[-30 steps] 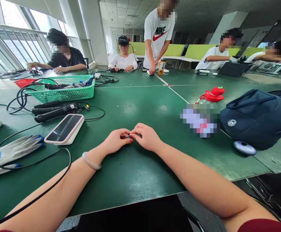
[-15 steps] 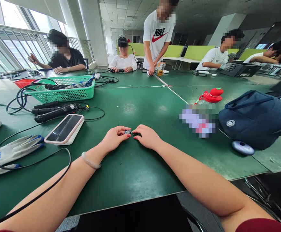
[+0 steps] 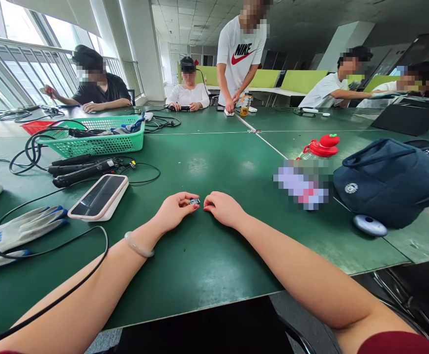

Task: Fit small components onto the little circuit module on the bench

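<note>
Between the thumb and fingers of my left hand (image 3: pixel 173 210) is a small dark circuit board (image 3: pixel 194 201) with light markings. That hand is closed in a pinch, low over the green table (image 3: pixel 214 255). My right hand (image 3: pixel 223 208) sits just to the right, a small gap away from the board. Its fingers are curled and pressed together; whatever may be inside them is hidden. To the left of my left hand lies a phone (image 3: pixel 100 196) in a pink-edged case, propped on a white object.
Grey-white gloves (image 3: pixel 26 228), black handheld tools (image 3: pixel 83 169) with cables and a green basket (image 3: pixel 96 145) are at left. At right stand a red-lidded bottle (image 3: pixel 320 147), a navy bag (image 3: pixel 391 182) and a rounded pale object (image 3: pixel 370 225). Several people are around the table.
My right hand has drawn slightly away from the board, and its fingers have curled in. My left hand has stayed put. At far right, a co-worker has moved a dark computer case panel.
</note>
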`<state>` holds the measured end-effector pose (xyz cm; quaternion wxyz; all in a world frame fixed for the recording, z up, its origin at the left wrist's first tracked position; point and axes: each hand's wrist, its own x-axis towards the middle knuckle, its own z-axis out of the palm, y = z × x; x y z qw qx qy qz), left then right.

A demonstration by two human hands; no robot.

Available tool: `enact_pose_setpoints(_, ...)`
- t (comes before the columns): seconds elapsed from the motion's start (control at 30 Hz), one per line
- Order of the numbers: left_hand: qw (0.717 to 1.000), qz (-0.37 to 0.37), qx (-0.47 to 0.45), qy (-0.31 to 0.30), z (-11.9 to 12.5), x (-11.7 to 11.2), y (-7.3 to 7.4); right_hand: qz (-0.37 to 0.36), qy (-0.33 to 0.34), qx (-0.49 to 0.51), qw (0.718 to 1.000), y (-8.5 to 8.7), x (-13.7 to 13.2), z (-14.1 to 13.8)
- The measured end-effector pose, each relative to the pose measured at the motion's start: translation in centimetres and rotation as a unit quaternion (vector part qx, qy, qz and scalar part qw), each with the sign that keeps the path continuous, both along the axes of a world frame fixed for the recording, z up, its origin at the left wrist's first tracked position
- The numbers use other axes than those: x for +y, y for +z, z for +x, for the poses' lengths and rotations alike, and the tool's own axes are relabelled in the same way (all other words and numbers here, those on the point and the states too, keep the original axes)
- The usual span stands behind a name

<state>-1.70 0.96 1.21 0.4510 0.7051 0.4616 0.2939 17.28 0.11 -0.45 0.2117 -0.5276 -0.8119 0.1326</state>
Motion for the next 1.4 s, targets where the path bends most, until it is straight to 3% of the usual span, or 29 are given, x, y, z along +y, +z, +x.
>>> enact_pose_setpoints(0.17, 1.000, -0.016, -0.015, -0.002, 0.0, 0.0, 0.0, -0.011, 0.016, 0.027, 0.999, 0.5, 0.0, 0.5)
enact_pose_setpoints(0.5, 0.999, -0.026, -0.020, -0.002, 0.0, 0.0, -0.1, -0.016, -0.027, 0.098, 0.995, 1.1, -0.5, 0.8)
enact_pose_setpoints(1.4, 0.999, -0.023, -0.027, -0.008, -0.1, 0.2, -0.4, -0.031, -0.034, 0.121, 0.992, 1.1, -0.6, 0.8)
